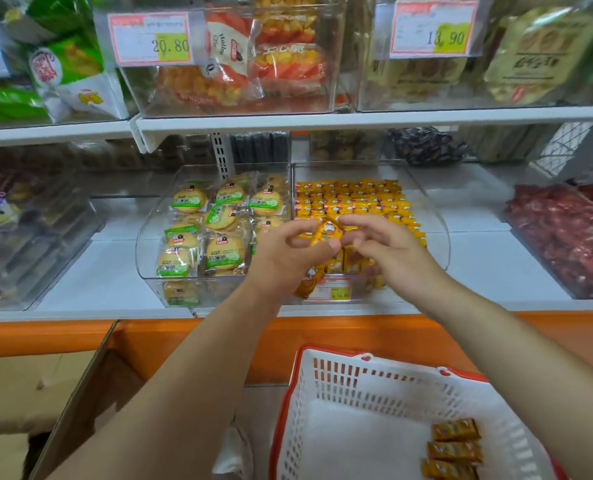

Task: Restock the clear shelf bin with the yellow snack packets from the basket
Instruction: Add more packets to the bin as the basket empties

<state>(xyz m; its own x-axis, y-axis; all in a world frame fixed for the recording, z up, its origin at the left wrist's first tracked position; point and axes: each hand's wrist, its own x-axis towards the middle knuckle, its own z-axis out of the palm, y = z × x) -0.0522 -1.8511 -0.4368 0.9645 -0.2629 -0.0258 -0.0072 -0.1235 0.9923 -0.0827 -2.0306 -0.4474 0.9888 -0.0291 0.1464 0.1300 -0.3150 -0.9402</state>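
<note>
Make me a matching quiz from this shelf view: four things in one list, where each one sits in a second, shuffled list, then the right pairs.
Things
1. yellow packet
2. basket
3. green-label biscuit packs
4. 20.80 price tag

Places
A. on the front of the upper-shelf bin
B. low in front of the shelf, with a few spare packets inside
C. held between the left hand and right hand
D. just left of the stocked yellow rows

Pairs: 1-C, 2-B, 3-D, 4-A
</note>
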